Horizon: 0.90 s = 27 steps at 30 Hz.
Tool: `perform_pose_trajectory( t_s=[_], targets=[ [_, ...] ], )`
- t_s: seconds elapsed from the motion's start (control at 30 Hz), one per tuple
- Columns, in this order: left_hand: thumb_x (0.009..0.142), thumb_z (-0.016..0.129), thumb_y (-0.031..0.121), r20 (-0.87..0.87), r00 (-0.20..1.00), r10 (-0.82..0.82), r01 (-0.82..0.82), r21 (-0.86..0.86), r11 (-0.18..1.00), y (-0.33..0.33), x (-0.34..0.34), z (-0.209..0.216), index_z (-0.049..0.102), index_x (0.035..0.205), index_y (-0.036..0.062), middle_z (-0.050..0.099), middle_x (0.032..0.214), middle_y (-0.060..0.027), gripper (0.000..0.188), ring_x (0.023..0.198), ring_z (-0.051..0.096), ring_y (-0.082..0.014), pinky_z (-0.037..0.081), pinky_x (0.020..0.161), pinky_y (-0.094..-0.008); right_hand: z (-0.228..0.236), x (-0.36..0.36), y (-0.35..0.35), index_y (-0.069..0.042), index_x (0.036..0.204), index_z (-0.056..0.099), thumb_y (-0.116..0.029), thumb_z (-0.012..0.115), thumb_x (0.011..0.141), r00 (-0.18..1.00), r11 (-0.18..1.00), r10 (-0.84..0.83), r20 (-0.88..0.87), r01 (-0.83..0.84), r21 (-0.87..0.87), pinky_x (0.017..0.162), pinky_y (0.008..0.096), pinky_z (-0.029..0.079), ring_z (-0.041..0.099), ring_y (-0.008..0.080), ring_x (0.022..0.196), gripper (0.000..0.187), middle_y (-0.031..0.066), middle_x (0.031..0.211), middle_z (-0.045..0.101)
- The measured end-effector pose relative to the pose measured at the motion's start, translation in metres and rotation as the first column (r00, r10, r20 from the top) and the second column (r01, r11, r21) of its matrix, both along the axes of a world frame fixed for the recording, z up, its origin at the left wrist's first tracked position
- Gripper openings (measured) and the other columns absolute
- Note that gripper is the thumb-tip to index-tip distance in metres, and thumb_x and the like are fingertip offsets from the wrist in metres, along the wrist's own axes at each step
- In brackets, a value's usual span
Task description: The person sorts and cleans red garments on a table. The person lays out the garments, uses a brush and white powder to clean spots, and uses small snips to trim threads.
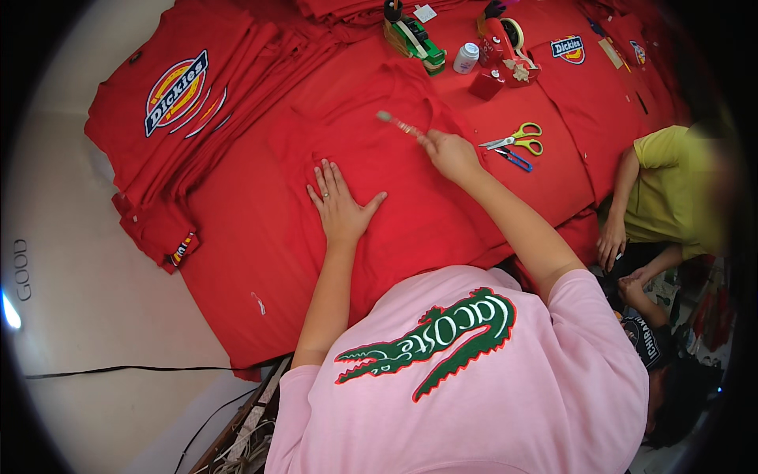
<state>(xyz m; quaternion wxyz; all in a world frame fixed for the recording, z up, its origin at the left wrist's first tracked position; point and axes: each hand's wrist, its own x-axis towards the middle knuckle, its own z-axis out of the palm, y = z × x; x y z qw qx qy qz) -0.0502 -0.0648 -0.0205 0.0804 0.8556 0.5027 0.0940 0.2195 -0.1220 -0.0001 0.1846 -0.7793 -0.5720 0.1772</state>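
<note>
A red garment (395, 201) lies spread on the red-covered table in front of me. My left hand (342, 205) rests flat on it, fingers apart, a ring on one of them. Over the cloth to the right, my right hand (452, 156) is closed round the handle of a small slim brush (403, 126), its pale greenish end pointing away to the left. The brush is slightly blurred, and I cannot tell whether its tip touches the cloth. Right of that hand lie yellow-green-handled scissors (517, 140) and small blue thread snips (515, 160).
Piled red shirts (178, 103) with printed badges cover the far left. At the back stand a green tape dispenser (416, 43), a white bottle (466, 58) and a red tape dispenser (508, 51). A person in a yellow shirt (667, 182) sits at the right.
</note>
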Motion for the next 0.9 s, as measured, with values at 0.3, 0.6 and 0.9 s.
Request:
perform_pose_trajectory(
  t_s=[0.3, 0.6, 0.9],
  targets=[
    [0.079, 0.070, 0.079, -0.009, 1.000, 0.006, -0.006, 0.000, 1.000, 0.000, -0.001, -0.001, 0.022, 0.163, -0.0067, 0.018, 0.174, -0.0190, 0.129, 0.163, 0.011, -0.0335, 0.006, 0.129, -0.0594, 0.011, -0.003, -0.001, -0.007, 0.098, 0.070, -0.046, 0.052, 0.106, 0.999, 0.999, 0.032, 0.022, -0.032, 0.011, 0.069, 0.0545, 0.057, 0.072, 0.0407, 0.078, 0.043, 0.0196, 0.080, 0.073],
    [0.079, 0.070, 0.079, -0.022, 1.000, 0.016, -0.017, -0.005, 1.000, 0.000, 0.000, -0.001, 0.022, 0.164, -0.0059, 0.018, 0.175, -0.0181, 0.129, 0.163, 0.011, -0.0329, 0.006, 0.129, -0.0589, 0.010, -0.007, 0.000, -0.006, 0.096, 0.070, -0.046, 0.050, 0.107, 0.998, 0.998, 0.059, -0.022, -0.060, -0.014, 0.072, 0.0549, 0.057, 0.073, 0.0415, 0.083, 0.046, 0.0198, 0.087, 0.075],
    [0.079, 0.069, 0.079, -0.013, 1.000, 0.018, -0.018, -0.007, 1.000, -0.001, 0.000, -0.003, 0.022, 0.163, -0.0063, 0.017, 0.175, -0.0181, 0.129, 0.163, 0.011, -0.0333, 0.006, 0.129, -0.0588, 0.010, 0.010, -0.024, -0.008, 0.098, 0.068, -0.048, 0.050, 0.106, 0.995, 0.991, -0.090, -0.048, 0.085, -0.100, 0.076, 0.0575, 0.056, 0.073, 0.0425, 0.087, 0.045, 0.0222, 0.089, 0.074]
  ],
)
